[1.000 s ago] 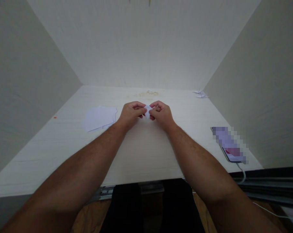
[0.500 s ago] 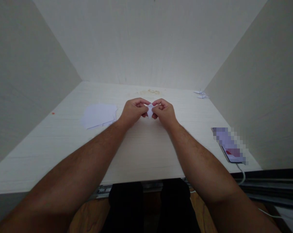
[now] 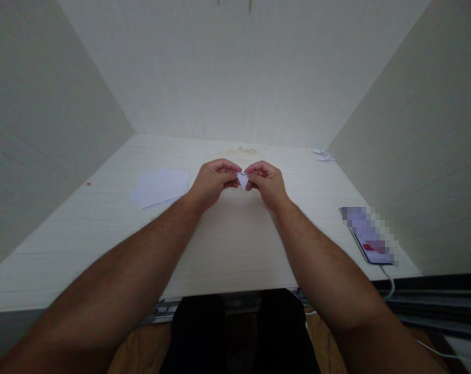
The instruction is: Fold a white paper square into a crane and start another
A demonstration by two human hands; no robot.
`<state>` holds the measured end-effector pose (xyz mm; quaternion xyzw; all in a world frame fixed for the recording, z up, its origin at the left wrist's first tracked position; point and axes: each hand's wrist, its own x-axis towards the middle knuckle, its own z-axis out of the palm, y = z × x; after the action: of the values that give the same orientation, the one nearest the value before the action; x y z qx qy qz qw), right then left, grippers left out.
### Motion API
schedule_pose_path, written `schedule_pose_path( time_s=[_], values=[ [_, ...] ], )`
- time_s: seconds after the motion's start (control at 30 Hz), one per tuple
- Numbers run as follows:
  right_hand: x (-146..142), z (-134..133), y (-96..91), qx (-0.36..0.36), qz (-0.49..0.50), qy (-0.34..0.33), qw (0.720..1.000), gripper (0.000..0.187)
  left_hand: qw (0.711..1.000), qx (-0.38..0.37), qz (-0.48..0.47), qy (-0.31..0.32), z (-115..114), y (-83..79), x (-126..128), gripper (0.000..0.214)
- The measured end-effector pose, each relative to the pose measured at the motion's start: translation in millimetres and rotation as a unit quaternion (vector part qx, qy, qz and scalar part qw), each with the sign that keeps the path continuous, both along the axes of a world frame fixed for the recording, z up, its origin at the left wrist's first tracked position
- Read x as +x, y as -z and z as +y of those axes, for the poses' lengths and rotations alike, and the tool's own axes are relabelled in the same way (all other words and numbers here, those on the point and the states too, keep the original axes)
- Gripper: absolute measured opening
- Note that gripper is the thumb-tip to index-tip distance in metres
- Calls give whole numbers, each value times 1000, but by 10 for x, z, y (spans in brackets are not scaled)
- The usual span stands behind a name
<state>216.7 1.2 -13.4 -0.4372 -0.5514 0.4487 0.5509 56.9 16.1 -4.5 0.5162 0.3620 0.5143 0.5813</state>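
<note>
Paper (image 3: pixel 242 179) — white, folded small, narrowing to a point on the side nearest your body — sits between your two hands, raised in front of you over the white, faintly streaked bench (image 3: pixel 227 244). Your left hand (image 3: pixel 218 178) pinches its left edge between thumb and forefinger, the other fingers curled underneath. Your right hand (image 3: pixel 267 181) grips the opposite edge in much the same way, so the two sets of fingertips come close together, with only the middle of the fold showing between them. Whether its underside touches anything but your fingers, you cannot tell from here.

To the left of your left hand, just beyond that forearm, lies a loose stack of flat white paper sheets (image 3: pixel 161 187), their edges not quite lined up. Farther left of it is a tiny orange-red spot (image 3: pixel 88 184). Past your hands, near the back wall, there is a patch of brownish stains (image 3: pixel 246 150). Well to the right of your right hand and farther back, several pointed, folded white paper pieces (image 3: pixel 324 155) lie heaped in the corner. Nearer you, outside your right forearm, rests a flat, dark-edged phone (image 3: pixel 370 239) — its screen partly pixelated — with a white cable (image 3: pixel 392 285) at its near end.
</note>
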Motion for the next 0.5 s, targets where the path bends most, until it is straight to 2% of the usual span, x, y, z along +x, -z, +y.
schedule_pose_path(
  time_s=[0.27,0.4,0.5],
  values=[
    [4,7,24,23,4,-13,1000,5,1000,-12,-25,-11,-9,-17,14,17],
    [2,8,37,37,-25,4,999,6,998,-63,-8,18,-21,-42,7,17],
    [4,6,49,51,-40,12,998,4,995,-96,26,33,-28,-46,5,25]
  ],
)
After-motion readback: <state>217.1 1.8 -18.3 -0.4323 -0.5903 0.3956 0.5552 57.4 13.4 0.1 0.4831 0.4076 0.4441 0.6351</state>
